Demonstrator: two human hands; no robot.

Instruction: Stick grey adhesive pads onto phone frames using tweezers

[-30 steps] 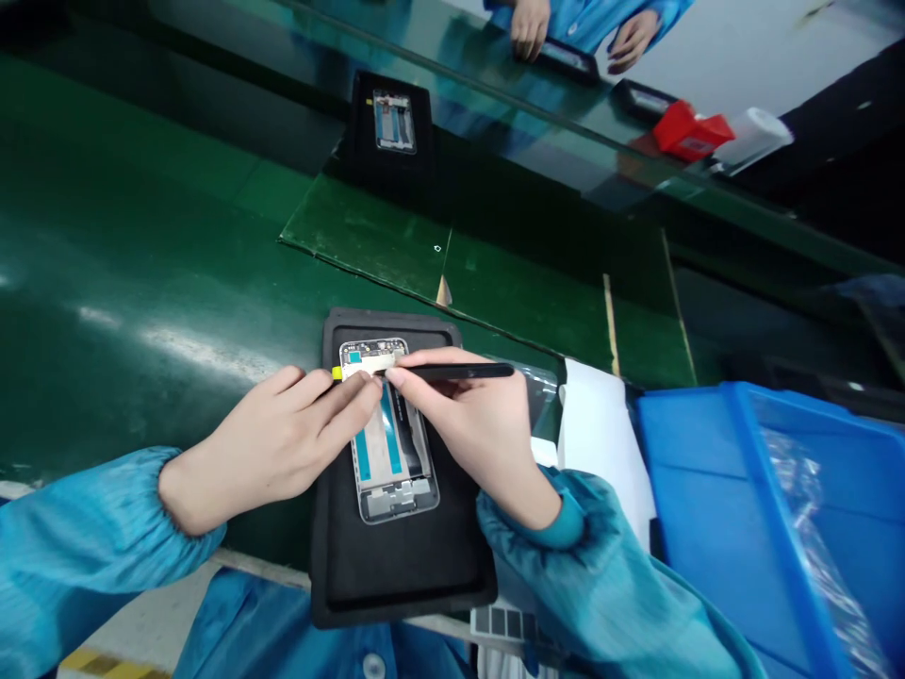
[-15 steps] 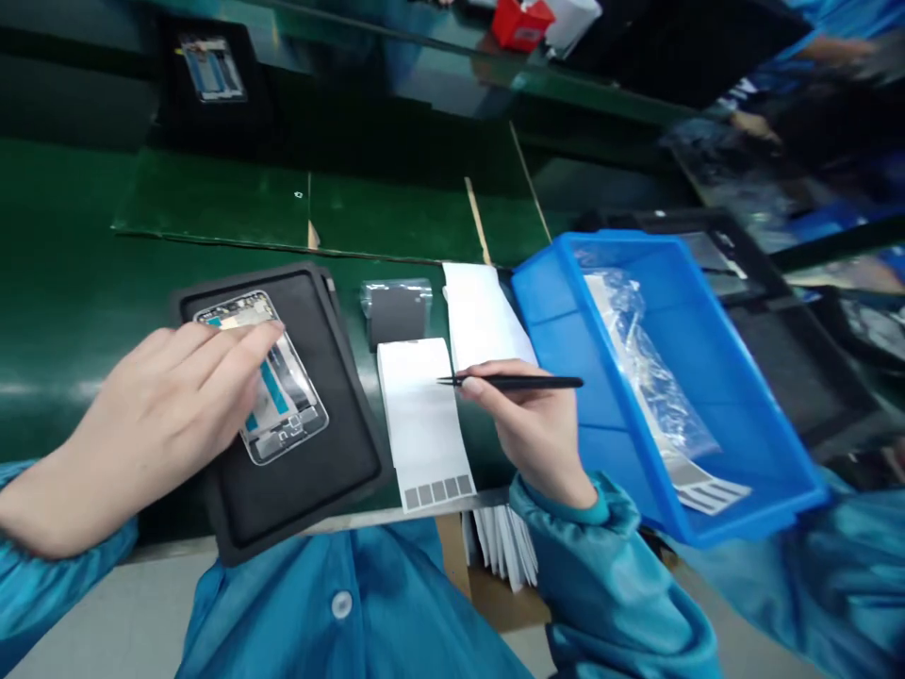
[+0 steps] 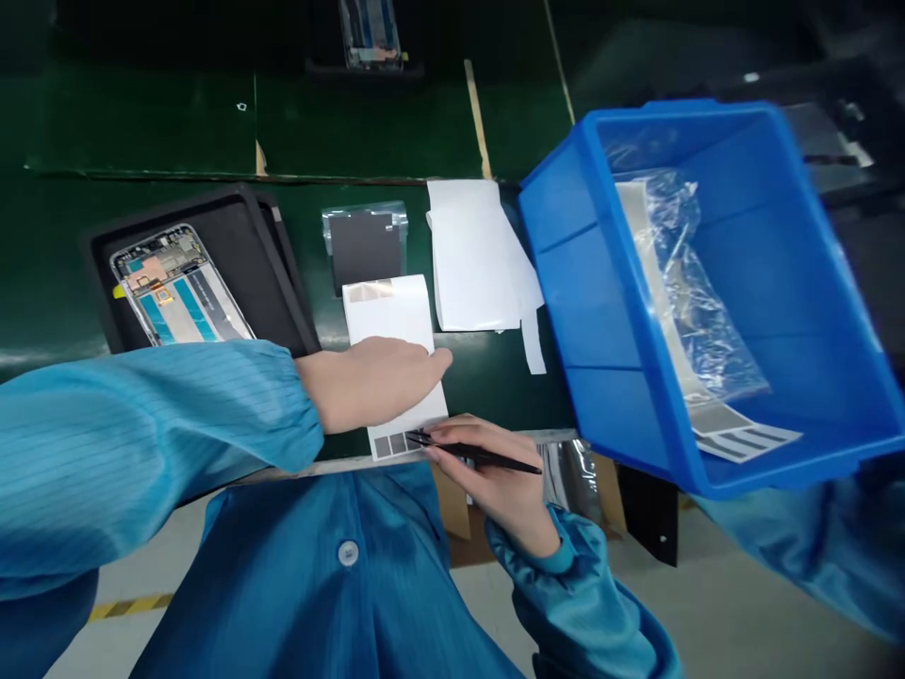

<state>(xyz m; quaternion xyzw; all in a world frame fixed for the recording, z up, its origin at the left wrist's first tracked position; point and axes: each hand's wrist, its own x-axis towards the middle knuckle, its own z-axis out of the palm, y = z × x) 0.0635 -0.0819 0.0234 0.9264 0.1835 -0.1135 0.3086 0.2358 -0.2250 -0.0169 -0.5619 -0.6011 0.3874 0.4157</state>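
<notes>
My right hand (image 3: 499, 471) grips black tweezers (image 3: 487, 457). Their tips touch the row of small grey squares at the near end of a white label sheet (image 3: 392, 325). Across the middle of that sheet lies my left hand (image 3: 374, 382), flat, with its fingers partly hidden from view. To the left, a phone frame (image 3: 180, 283) with exposed boards and blue strips rests in a black tray (image 3: 251, 255); my left sleeve covers its near end. A dark grey pad in a clear bag (image 3: 366, 247) sits just beyond the sheet.
A blue bin (image 3: 580, 273) on the right holds clear plastic wrapping (image 3: 697, 283) and striped sheets (image 3: 746, 438). White papers (image 3: 470, 255) lie between bin and label sheet. Another phone frame (image 3: 371, 33) is at the back. A co-worker's sleeve (image 3: 813, 547) shows at lower right.
My left hand has left the phone frame and come right onto the label sheet. The tweezers have moved toward me, down to the grey squares. The view has shifted.
</notes>
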